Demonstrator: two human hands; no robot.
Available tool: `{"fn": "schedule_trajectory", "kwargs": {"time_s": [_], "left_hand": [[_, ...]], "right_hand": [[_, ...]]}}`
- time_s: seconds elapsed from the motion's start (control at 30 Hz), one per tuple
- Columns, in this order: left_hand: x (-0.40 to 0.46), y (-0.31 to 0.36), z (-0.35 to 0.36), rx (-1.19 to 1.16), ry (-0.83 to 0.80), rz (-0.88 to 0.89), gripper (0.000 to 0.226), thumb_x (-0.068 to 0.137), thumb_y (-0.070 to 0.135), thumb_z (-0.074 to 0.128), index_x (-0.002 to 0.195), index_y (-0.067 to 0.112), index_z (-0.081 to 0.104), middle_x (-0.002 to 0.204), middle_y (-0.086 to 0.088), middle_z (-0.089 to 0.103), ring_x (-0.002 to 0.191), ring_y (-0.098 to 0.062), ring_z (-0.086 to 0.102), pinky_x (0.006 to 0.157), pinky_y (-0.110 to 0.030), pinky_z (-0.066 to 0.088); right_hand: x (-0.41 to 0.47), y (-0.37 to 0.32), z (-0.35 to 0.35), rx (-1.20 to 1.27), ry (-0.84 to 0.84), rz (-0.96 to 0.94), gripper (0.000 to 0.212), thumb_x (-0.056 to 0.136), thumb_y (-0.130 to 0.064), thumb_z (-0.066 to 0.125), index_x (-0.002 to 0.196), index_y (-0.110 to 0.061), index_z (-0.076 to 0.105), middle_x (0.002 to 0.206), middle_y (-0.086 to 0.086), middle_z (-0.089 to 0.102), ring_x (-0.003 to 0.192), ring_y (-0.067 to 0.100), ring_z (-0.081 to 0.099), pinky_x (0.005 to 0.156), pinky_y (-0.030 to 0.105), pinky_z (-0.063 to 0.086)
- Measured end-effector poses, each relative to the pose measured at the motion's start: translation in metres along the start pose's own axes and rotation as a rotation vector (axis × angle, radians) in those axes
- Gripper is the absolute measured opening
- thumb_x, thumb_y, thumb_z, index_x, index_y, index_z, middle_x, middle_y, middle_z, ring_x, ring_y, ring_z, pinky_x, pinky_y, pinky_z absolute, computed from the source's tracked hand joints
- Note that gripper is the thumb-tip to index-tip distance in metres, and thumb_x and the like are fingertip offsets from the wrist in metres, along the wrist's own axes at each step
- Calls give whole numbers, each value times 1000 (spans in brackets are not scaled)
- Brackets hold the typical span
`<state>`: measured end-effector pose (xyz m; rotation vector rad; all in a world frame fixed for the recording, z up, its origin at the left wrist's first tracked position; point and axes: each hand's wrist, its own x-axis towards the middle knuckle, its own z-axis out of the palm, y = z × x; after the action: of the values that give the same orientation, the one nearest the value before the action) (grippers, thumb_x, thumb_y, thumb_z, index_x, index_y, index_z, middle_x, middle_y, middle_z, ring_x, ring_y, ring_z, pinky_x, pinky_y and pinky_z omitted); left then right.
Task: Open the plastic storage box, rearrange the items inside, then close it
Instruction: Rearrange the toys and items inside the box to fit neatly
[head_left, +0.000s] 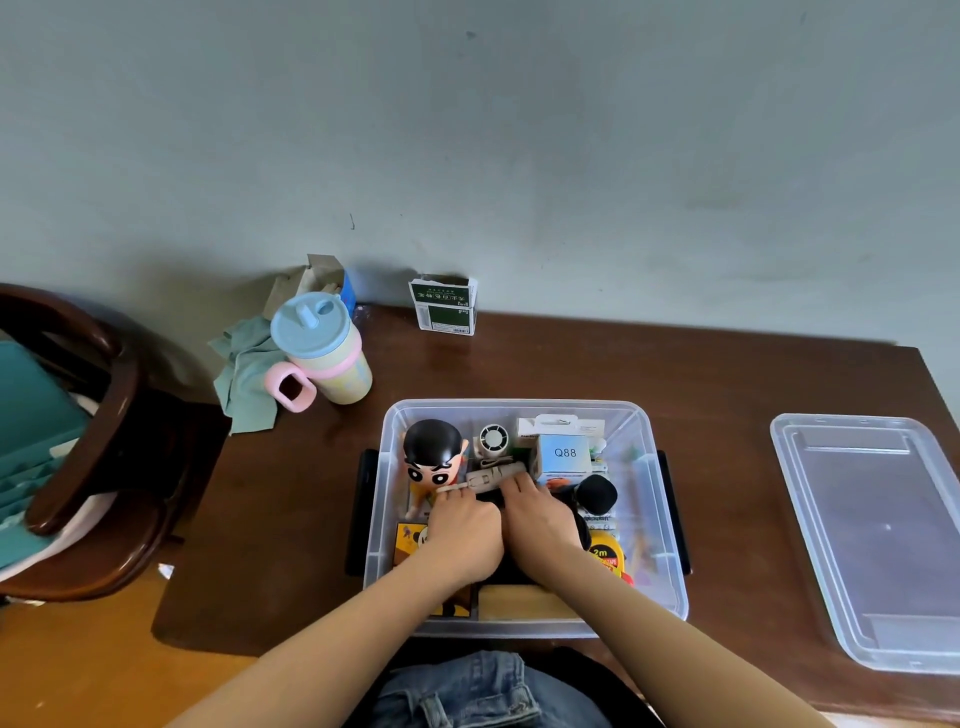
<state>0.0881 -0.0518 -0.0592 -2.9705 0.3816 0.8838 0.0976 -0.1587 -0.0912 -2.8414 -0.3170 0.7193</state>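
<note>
The clear plastic storage box (662, 525) stands open on the brown table, its lid (878, 540) lying flat to the right. Inside are a cartoon boy figure (432, 457), a small white fan (492, 439), a light blue Q88 carton (565, 454), a black round object (597, 493), a yellow tape measure (605, 555) and an orange printed box (409, 540). Both hands are inside the box, side by side. My left hand (465, 535) and my right hand (540, 519) have their fingertips on a beige strap-like item (488, 478) lying across the middle; the grip is unclear.
A pastel cup with a blue lid and pink handle (322, 353) stands at the back left beside a green cloth (249, 374). A green and white carton (444, 306) stands against the wall. A dark wooden chair (104, 415) is to the left.
</note>
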Motion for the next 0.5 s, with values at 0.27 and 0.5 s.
{"fn": "schedule_trajectory", "kwargs": {"time_s": [0.27, 0.5], "left_hand": [[0, 2, 11, 41, 83, 22, 29, 93, 22, 45, 109, 8, 65, 120, -17, 57, 115, -33, 48, 99, -39, 32], [1, 1, 16, 21, 137, 64, 29, 92, 14, 44, 111, 5, 64, 122, -16, 54, 117, -32, 43, 104, -39, 27]], "right_hand": [[22, -8, -11, -151, 32, 106, 29, 95, -1, 39, 123, -5, 47, 124, 11, 51, 102, 28, 62, 68, 34, 48], [31, -9, 5, -98, -4, 143, 32, 97, -2, 33, 128, -2, 44, 125, 14, 53, 105, 32, 62, 72, 37, 50]]}}
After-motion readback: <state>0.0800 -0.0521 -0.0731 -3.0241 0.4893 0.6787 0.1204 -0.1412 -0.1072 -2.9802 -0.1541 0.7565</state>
